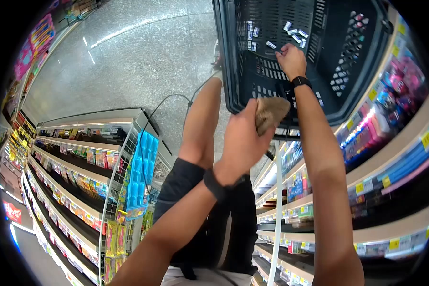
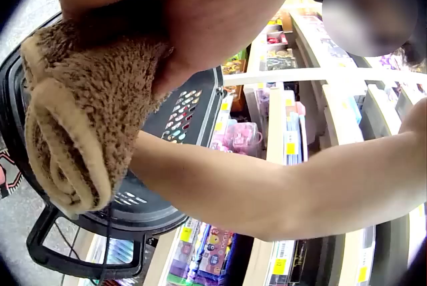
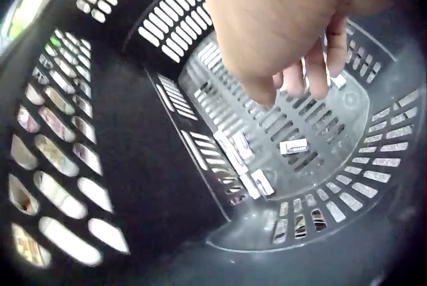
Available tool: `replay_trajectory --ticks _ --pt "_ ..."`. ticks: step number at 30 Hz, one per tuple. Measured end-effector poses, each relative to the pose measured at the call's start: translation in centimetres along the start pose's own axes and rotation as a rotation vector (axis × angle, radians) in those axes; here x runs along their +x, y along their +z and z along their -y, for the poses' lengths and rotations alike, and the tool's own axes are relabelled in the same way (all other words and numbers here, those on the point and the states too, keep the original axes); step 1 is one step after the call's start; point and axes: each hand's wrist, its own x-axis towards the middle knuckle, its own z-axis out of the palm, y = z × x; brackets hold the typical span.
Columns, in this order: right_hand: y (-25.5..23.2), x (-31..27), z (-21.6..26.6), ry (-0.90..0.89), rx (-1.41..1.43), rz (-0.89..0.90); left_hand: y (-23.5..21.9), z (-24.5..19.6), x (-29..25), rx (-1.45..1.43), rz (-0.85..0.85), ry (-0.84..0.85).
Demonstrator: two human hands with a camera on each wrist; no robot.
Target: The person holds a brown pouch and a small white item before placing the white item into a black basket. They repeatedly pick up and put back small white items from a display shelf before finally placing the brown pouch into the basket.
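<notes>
My left hand (image 1: 245, 138) grips a folded brown fuzzy cloth (image 1: 270, 114), held close outside the near rim of a black shopping basket (image 1: 226, 81). In the left wrist view the cloth (image 2: 100, 99) shows rolled layers with a paler edge. My right hand (image 1: 292, 61) reaches down inside the basket, its fingers (image 3: 317, 76) loosely bent above the slotted floor. Below it lie several small white-and-blue packs that look like erasers, one pack (image 3: 293, 146) apart on the floor and another pack (image 3: 263, 182) by the side wall. Nothing shows in the right hand's grasp.
Stocked shelves (image 1: 386, 181) with yellow price tags run close along the right. Another shelf unit (image 1: 71, 167) stands at left, with a blue moulded tray (image 1: 143, 167) hanging at its end. A thin dark cable (image 1: 169, 96) loops near my leg over the grey floor (image 1: 143, 62).
</notes>
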Motion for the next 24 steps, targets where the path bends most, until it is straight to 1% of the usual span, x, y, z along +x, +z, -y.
replay_trajectory --ticks 2,3,5,6,8,9,11,13,14,15,17,18,19,20,21,22,23,24 --pt "1.0 0.7 0.7 -0.166 -0.291 -0.049 -0.9 -1.1 -2.3 0.031 -0.037 0.116" --pt "4.9 4.2 -3.0 -0.116 -0.320 -0.002 0.2 1.7 1.5 -0.025 0.034 0.062" --pt "7.5 7.0 -3.7 -0.197 -0.397 -0.069 -0.6 1.7 1.7 -0.096 0.103 -0.070" --pt "8.9 8.0 -3.2 -0.222 -0.367 -0.107 -1.2 1.6 1.9 -0.059 0.116 -0.060" --pt "10.7 8.8 -3.9 -0.218 -0.371 -0.185 -2.0 0.8 2.0 -0.022 0.171 -0.062" --pt "11.1 8.9 -4.0 -0.214 -0.388 -0.226 -2.3 0.4 2.0 -0.012 0.199 -0.076" --pt "11.4 9.0 -4.1 -0.197 -0.409 -0.249 -2.6 0.5 2.4 -0.030 0.207 -0.048" --pt "10.7 8.3 -3.8 -0.145 -0.338 -0.235 -3.0 0.2 2.3 -0.125 0.246 -0.184" --pt "9.9 7.7 -3.8 -0.145 -0.299 -0.234 -3.2 0.1 2.4 -0.129 0.260 -0.208" --pt "9.1 7.0 -3.5 -0.143 -0.306 -0.244 -3.2 0.3 2.4 -0.134 0.265 -0.198" --pt "6.6 4.9 -2.5 -0.225 -0.282 -0.258 -2.5 1.1 2.1 -0.201 0.172 -0.035" --pt "4.4 3.0 -0.9 -0.189 -0.332 -0.184 -2.1 1.5 1.7 -0.222 0.158 -0.076" --pt "3.5 1.7 -0.8 -0.258 -0.306 -0.218 -1.7 2.1 1.4 -0.238 0.145 -0.102" --pt "2.2 -0.1 -0.3 -0.308 -0.225 -0.290 -1.0 3.6 1.0 -0.221 0.138 -0.093" --pt "0.4 -2.5 0.9 -0.303 -0.233 -0.290 -0.4 4.9 0.6 -0.230 0.142 -0.045" --pt "-0.8 -4.7 1.6 -0.298 -0.251 -0.296 0.2 6.0 -0.2 -0.249 0.129 -0.093" --pt "-2.6 -7.2 2.5 -0.293 -0.276 -0.256 0.3 6.1 -1.3 -0.270 0.118 -0.144" --pt "-3.7 -9.6 2.9 -0.296 -0.263 -0.274 0.0 5.3 -2.3 -0.286 0.123 -0.104"
